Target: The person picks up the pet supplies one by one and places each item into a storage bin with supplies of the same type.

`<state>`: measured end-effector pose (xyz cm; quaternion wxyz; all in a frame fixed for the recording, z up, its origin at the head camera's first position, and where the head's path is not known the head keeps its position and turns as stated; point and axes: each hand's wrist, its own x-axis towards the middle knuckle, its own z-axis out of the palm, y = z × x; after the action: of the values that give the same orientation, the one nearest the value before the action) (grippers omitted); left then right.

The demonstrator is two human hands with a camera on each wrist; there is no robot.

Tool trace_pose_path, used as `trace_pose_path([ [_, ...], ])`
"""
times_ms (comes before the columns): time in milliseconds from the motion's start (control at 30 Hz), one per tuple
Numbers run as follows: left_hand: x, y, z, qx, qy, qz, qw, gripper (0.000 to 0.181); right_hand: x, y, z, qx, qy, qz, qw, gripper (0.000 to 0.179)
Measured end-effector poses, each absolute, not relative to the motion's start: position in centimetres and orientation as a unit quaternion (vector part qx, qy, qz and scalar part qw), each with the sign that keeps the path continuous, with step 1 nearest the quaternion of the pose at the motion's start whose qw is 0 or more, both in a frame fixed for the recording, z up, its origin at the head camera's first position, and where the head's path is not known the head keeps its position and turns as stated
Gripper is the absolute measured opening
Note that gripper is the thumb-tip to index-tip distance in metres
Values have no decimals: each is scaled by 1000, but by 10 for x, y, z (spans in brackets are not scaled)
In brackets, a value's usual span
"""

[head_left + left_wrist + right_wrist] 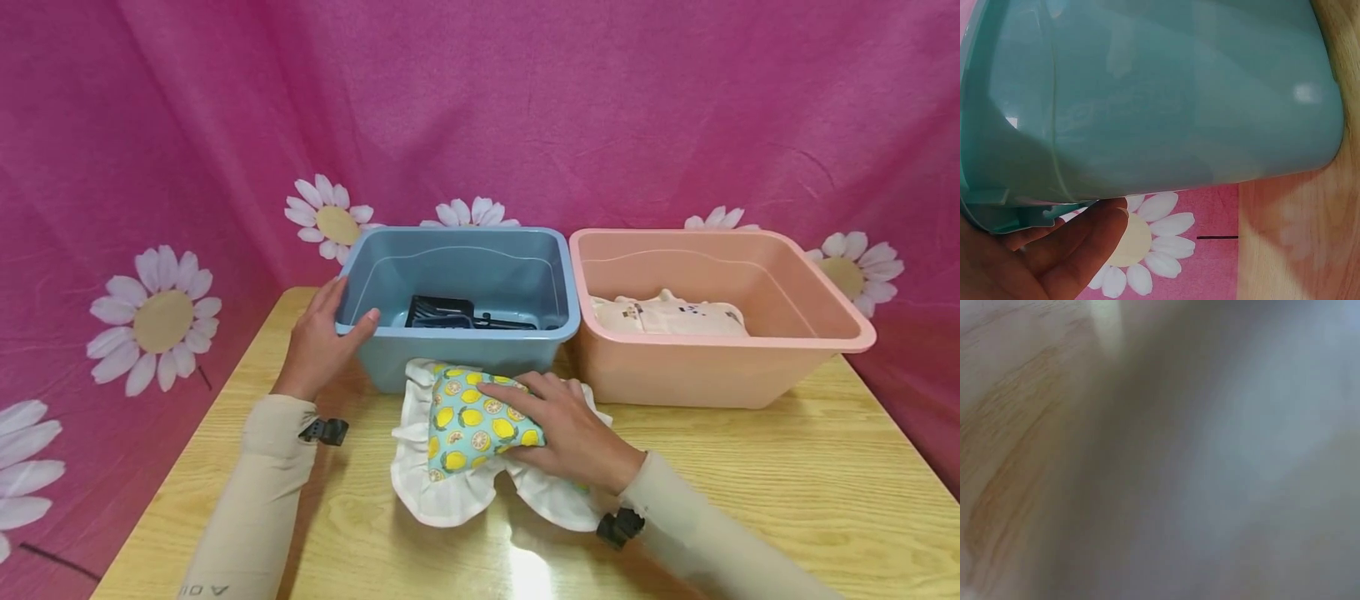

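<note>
My left hand grips the blue bin at its front left corner, the thumb over the front rim. In the left wrist view its fingers curl under the rim along the outer wall. In front of that bin, my right hand holds a lemon-print cloth with a white ruffled edge, bunched between thumb and fingers. The cloth hangs in two lobes low over the table. The right wrist view is mostly blurred pale fabric, and the hand does not show there.
Dark utensils, one with a slotted head, lie inside the blue bin. A pink bin stands against its right side and holds a cream printed cloth. Both bins stand on a wooden table before a magenta flowered backdrop.
</note>
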<state>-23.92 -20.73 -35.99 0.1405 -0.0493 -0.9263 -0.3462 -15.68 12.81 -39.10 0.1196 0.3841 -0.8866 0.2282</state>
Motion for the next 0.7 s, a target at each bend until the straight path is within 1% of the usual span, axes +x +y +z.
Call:
trace_pose_path([
  [333, -236, -207, -360, -47, -925, -350, 137, 86, -151, 140, -380, 363, -898, 224, 107, 87],
  [700, -236, -208, -360, -52, -927, -345, 139, 86, -150, 155, -366, 356, -891, 236, 156, 89],
])
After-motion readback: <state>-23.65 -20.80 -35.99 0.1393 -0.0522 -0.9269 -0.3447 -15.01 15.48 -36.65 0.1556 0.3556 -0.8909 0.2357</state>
